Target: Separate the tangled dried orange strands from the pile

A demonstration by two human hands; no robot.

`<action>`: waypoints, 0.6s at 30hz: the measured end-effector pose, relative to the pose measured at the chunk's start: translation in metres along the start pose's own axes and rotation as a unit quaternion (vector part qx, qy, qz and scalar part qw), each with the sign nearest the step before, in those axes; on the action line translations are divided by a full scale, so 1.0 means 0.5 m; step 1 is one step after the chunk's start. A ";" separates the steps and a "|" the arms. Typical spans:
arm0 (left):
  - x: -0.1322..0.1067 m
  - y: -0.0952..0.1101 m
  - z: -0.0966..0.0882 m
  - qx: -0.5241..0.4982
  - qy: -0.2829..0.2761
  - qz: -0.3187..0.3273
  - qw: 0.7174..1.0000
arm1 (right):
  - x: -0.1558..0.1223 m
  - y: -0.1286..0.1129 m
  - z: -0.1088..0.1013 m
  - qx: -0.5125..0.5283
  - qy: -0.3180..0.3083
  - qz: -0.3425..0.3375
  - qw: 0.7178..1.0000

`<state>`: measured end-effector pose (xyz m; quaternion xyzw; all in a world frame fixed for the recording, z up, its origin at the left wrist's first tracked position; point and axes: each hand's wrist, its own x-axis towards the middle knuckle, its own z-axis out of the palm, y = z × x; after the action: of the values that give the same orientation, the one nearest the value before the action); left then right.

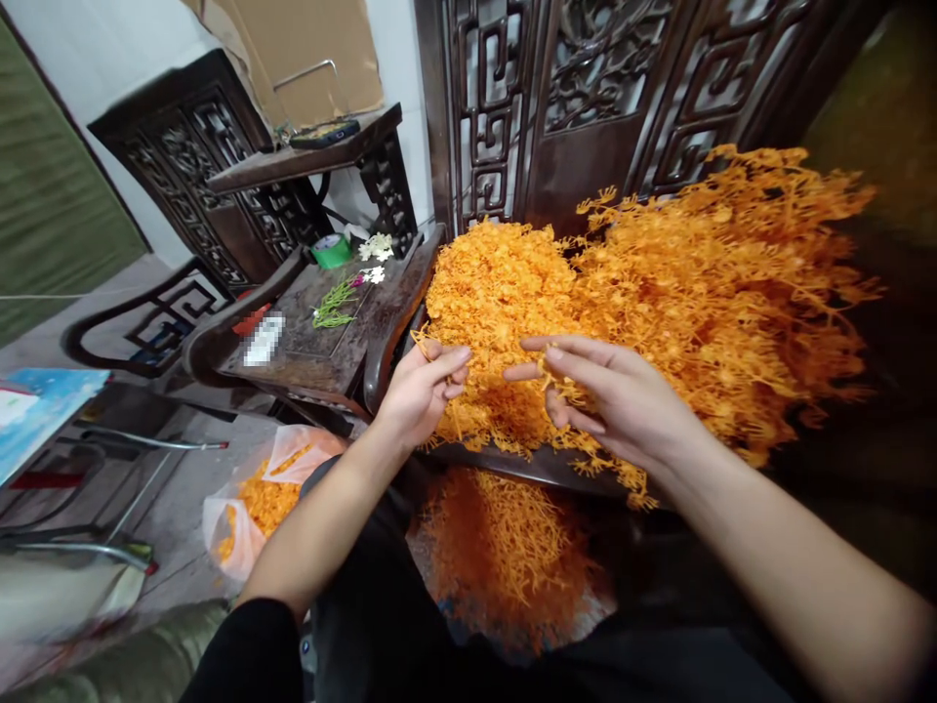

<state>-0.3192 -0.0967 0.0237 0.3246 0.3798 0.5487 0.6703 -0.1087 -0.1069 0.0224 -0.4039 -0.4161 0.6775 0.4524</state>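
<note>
A carved dark chair [245, 234] stands near a white wall [132, 44].

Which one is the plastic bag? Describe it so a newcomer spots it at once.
Start at the big orange heap on the dark wooden seat. Go left past the left hand and down to the floor, where a translucent, pinkish-white plastic bag sits beside the left forearm. Unlike the loose heap, its orange pieces are wrapped in plastic.

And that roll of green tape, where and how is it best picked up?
Probably from above, pinching the outer band of the green tape roll across its width: it lies flat, round side exposed, with white flowers to its right in view.
</note>
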 end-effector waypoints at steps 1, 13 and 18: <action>-0.001 -0.004 0.003 0.005 -0.003 -0.011 1.000 | -0.002 0.001 0.002 0.002 -0.003 -0.004 1.000; -0.007 -0.058 0.090 0.018 -0.039 0.035 0.998 | -0.005 0.018 -0.027 0.047 0.044 -0.080 0.995; -0.009 -0.081 0.114 0.107 -0.119 -0.032 0.987 | -0.014 0.024 -0.055 -0.020 0.112 -0.126 0.985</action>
<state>-0.2506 -0.1099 0.0181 0.4453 0.3641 0.4401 0.6895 -0.0848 -0.1113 0.0033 -0.4307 -0.4242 0.5566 0.5699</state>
